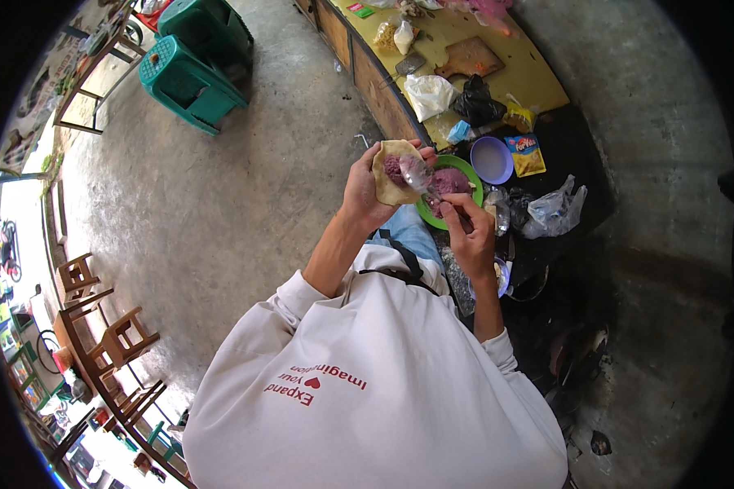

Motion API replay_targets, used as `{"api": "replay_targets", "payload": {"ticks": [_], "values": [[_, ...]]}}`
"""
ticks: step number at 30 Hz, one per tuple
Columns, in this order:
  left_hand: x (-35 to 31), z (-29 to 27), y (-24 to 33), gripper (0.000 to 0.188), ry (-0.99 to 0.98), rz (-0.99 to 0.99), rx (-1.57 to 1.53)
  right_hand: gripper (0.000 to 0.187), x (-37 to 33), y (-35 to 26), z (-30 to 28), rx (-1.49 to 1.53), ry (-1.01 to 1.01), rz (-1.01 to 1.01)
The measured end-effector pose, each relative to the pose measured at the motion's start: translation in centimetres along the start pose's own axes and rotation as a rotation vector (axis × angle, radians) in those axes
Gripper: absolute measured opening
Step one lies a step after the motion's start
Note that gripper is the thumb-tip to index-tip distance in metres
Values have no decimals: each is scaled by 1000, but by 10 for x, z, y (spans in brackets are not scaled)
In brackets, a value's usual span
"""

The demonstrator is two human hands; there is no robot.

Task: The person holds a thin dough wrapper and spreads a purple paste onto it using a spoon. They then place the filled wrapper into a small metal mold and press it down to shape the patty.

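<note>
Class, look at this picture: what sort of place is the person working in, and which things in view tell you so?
Probably an open-air food stall or small eatery. A yellow worktop carries bagged ingredients and a cutting board, wooden chairs and green plastic stools stand on bare concrete, and a green bowl holds purple filling.

green bowl (468,173): glossy plastic | floor (220,187): rough concrete | bags (554,208): shiny plastic

The person wears a loose off-white sweatshirt (383,383) with red lettering and a small red heart printed on it. Its sleeves are pushed up, leaving both forearms bare. A dark strap (404,261) crosses blue jeans (408,228).
</note>
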State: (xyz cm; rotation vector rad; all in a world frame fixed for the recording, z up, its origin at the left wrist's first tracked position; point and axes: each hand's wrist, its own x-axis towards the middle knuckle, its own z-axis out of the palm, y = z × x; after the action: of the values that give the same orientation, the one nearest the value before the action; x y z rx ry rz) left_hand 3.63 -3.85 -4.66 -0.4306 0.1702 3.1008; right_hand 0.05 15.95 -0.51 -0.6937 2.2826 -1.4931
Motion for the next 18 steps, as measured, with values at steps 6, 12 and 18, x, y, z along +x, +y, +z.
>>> {"api": "replay_targets", "payload": {"ticks": [6, 12, 18], "values": [[1, -1, 2, 59, -45, 7, 8, 22, 3, -1, 12, 69, 71, -18], [4, 0, -7, 56, 19, 103, 1, 24, 2, -14, 26, -3, 61, -12], [4, 5, -18, 53, 107, 230, -19, 25, -3, -10, 48, -53, 63, -119]]}}
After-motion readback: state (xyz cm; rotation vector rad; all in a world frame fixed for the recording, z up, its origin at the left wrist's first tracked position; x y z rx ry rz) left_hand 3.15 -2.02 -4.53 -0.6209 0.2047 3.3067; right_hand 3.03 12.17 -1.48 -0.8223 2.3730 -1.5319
